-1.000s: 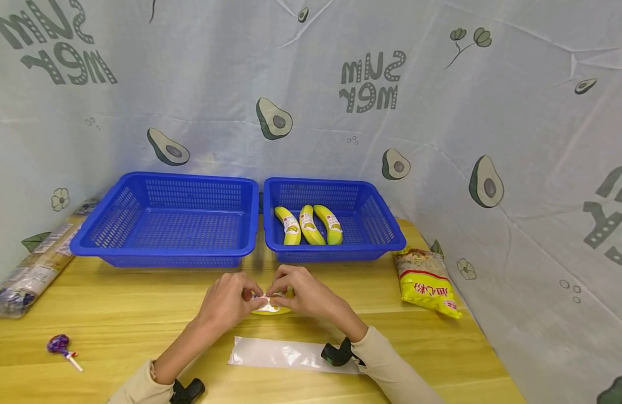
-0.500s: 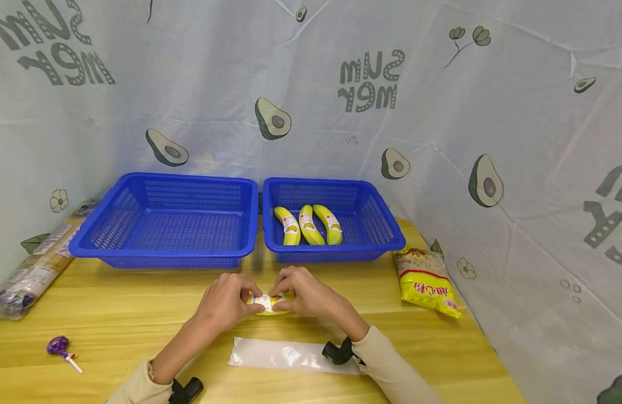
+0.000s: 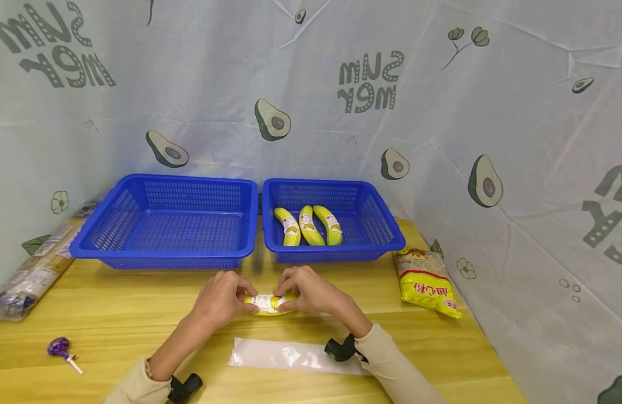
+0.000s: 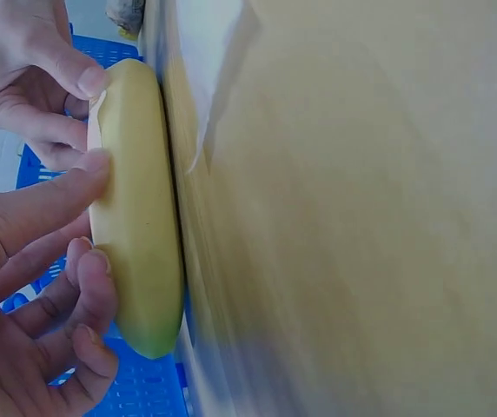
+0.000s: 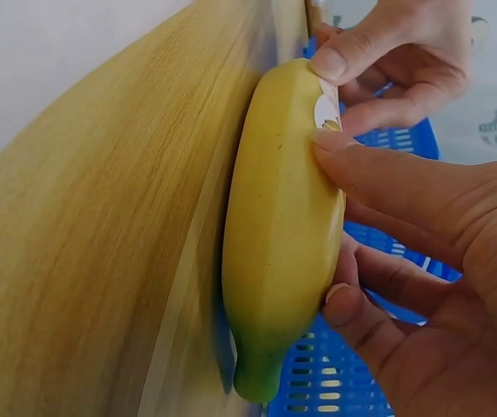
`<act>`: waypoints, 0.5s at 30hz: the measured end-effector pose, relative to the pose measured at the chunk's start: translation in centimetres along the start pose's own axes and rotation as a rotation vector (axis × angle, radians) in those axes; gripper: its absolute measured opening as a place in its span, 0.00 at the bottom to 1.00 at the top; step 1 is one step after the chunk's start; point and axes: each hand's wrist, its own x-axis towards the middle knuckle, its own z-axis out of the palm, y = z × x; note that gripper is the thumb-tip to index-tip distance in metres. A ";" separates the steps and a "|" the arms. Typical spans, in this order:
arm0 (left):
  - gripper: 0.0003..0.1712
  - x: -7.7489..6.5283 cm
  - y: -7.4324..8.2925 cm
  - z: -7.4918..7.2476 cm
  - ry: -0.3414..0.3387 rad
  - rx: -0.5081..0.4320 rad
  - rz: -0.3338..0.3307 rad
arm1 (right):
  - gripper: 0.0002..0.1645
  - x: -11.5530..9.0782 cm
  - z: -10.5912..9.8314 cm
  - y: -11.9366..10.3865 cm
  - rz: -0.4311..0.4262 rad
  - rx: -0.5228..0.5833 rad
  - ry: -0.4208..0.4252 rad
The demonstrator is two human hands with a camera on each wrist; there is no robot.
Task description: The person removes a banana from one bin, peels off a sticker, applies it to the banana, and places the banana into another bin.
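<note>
A yellow banana [image 3: 270, 313] with green at its tip lies lengthwise on the wooden table between my hands. Across its upper side runs a white printed label [image 3: 265, 302], with part of a banana picture on it. My left hand [image 3: 217, 298] holds the banana's left part, thumb on the near side. At the right part, my right hand [image 3: 313, 292] holds it the same way. Both wrist views show the thumbs at the label's edge, fingers on the far side; in the right wrist view the label edge [image 5: 328, 109] shows between the thumbs. Fingertips behind the banana are partly hidden.
Three labelled bananas [image 3: 312, 225] lie in the right blue basket [image 3: 336, 255]. A second blue basket [image 3: 164, 261] stands left. A shiny whitish strip [image 3: 285, 354] lies nearer me. A lollipop [image 3: 60, 349], a long wrapped pack [image 3: 38, 275] and a yellow bag [image 3: 425, 283] lie around.
My hands have moved apart along the banana, from nearly meeting at the label's middle toward its two ends. More of the label shows now, lying flatter on the banana.
</note>
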 end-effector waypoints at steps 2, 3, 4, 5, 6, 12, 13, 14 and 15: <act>0.14 0.0 0.0 -0.1 -0.005 0.014 -0.004 | 0.14 0.0 0.0 0.1 -0.003 0.005 -0.001; 0.15 -0.1 0.1 -0.2 -0.008 0.022 -0.005 | 0.14 0.0 0.0 0.1 -0.005 0.007 -0.001; 0.15 -0.1 0.1 -0.2 -0.008 0.030 -0.006 | 0.14 0.0 0.0 0.2 -0.008 0.009 -0.002; 0.16 -0.1 0.1 -0.3 -0.011 0.038 -0.007 | 0.14 0.0 0.0 0.2 -0.010 0.009 -0.001; 0.16 -0.1 0.1 -0.3 -0.016 0.044 -0.010 | 0.14 0.0 0.0 0.3 -0.013 0.007 -0.002; 0.26 -0.2 0.2 -0.6 -0.031 0.109 -0.020 | 0.14 0.2 0.0 0.3 0.003 0.013 -0.010; 0.28 -0.2 0.1 -0.6 -0.029 0.124 -0.020 | 0.14 0.2 0.0 0.2 0.007 0.019 -0.013; 0.30 -0.2 0.1 -0.6 -0.030 0.132 -0.023 | 0.14 0.2 0.0 0.2 0.007 0.020 -0.016; 0.33 -0.2 0.1 -0.7 -0.037 0.132 -0.030 | 0.14 0.2 0.1 0.2 0.008 0.023 -0.018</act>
